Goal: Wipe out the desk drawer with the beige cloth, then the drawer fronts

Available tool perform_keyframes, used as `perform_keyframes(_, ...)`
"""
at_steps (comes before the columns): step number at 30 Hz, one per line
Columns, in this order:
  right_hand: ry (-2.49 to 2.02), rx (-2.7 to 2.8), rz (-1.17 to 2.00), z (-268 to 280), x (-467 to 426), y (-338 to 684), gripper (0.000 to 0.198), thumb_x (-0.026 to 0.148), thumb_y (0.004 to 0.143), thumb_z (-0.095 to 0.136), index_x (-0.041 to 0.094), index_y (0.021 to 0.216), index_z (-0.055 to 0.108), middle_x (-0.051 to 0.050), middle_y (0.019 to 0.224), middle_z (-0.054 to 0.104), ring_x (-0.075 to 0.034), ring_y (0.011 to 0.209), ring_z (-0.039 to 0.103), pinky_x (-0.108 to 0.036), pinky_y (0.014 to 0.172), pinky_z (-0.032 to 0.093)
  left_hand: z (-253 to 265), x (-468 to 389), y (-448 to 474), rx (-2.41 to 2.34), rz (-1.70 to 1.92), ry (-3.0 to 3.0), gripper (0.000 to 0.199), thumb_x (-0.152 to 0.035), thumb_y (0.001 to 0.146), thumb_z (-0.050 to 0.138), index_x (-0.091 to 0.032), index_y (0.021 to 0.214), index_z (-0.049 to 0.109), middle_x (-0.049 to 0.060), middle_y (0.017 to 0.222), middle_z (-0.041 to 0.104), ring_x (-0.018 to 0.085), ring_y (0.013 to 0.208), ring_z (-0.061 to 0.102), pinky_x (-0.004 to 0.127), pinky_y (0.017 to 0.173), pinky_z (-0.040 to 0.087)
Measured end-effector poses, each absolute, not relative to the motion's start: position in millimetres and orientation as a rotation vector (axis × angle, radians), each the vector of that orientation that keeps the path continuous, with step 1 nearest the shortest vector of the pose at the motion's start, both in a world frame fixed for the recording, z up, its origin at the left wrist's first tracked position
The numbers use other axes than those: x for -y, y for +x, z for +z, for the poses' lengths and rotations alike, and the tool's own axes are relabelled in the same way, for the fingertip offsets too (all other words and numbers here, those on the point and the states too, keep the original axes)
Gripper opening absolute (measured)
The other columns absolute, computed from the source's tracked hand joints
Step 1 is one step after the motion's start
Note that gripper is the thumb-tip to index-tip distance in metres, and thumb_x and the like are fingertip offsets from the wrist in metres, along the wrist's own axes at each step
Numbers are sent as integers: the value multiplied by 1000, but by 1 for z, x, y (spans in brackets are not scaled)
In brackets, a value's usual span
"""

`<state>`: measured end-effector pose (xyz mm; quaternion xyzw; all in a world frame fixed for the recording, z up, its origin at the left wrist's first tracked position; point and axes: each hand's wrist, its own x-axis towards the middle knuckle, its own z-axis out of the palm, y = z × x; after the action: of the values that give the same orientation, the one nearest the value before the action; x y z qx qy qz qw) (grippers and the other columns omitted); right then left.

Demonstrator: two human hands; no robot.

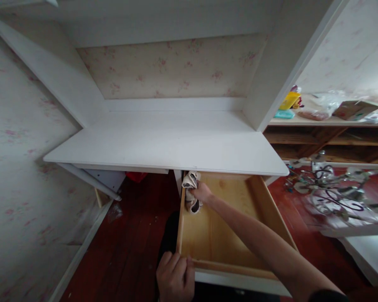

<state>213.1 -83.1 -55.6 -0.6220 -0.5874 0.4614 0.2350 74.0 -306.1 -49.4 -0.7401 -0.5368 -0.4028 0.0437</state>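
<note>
A wooden drawer (220,226) is pulled out from under the white desk (164,138). Inside its back left corner, my right hand (203,193) is closed on a bunched cloth (191,181), cream with dark patches. The cloth lies against the drawer's left wall, and part of it is hidden by my fingers. My left hand (176,274) grips the drawer's front left corner, its fingers curled over the edge.
A chandelier (334,184) with curled arms lies on the red wooden floor (129,235) to the right. Behind it, a low shelf unit (302,136) carries plastic bags, a yellow item and a cardboard box (355,110). Floral wallpaper (25,176) covers the left wall.
</note>
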Motion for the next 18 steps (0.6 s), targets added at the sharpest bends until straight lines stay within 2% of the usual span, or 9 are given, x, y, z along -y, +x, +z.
perform_keyframes(2, -1715, 1764, 1162, -49, 96, 222, 28, 11, 73, 60, 16, 99, 67, -9, 92, 71, -27, 90, 66, -30, 77, 48, -50, 306, 74, 1635, -1238, -2258, 33, -7, 82, 54, -18, 54, 40, 0, 52, 40, 14, 56, 36, 32, 56, 27)
perform_keyframes(4, -1697, 1876, 1065, -41, 111, 233, 32, 10, 75, 59, 18, 105, 67, -10, 107, 69, -29, 102, 62, -36, 87, 46, -50, 307, 74, 1633, -1234, -2259, 33, -7, 82, 55, -18, 54, 41, 0, 52, 40, 14, 56, 36, 32, 56, 28)
perform_keyframes(6, -1548, 2092, 852, -35, 123, 244, 44, 7, 79, 56, 20, 121, 60, -10, 130, 59, -28, 120, 52, -38, 100, 39, -51, 307, 73, 1637, -1228, -2268, 33, -7, 82, 54, -18, 54, 41, 0, 52, 40, 13, 56, 37, 32, 56, 29)
perform_keyframes(8, -1274, 2382, 503, -36, 128, 256, 50, 5, 86, 51, 20, 134, 51, -8, 143, 47, -25, 133, 38, -41, 110, 29, -52, 307, 73, 1638, -1220, -2273, 33, -7, 82, 55, -18, 54, 41, 0, 53, 40, 13, 56, 37, 31, 56, 29)
perform_keyframes(11, -978, 2670, 68, -50, 123, 275, 41, 7, 94, 45, 20, 133, 53, -8, 141, 48, -24, 136, 33, -48, 114, 21, -53, 307, 72, 1617, -1206, -2270, 33, -8, 82, 56, -18, 54, 41, 0, 53, 41, 13, 56, 37, 31, 57, 29)
perform_keyframes(18, -1325, 2774, -164, -78, 99, 325, 34, 8, 94, 44, 13, 121, 64, -14, 128, 59, -28, 128, 43, -50, 112, 25, -52, 306, 71, 1585, -1153, -2271, 34, -7, 82, 56, -18, 54, 40, -1, 52, 41, 13, 54, 39, 31, 58, 33)
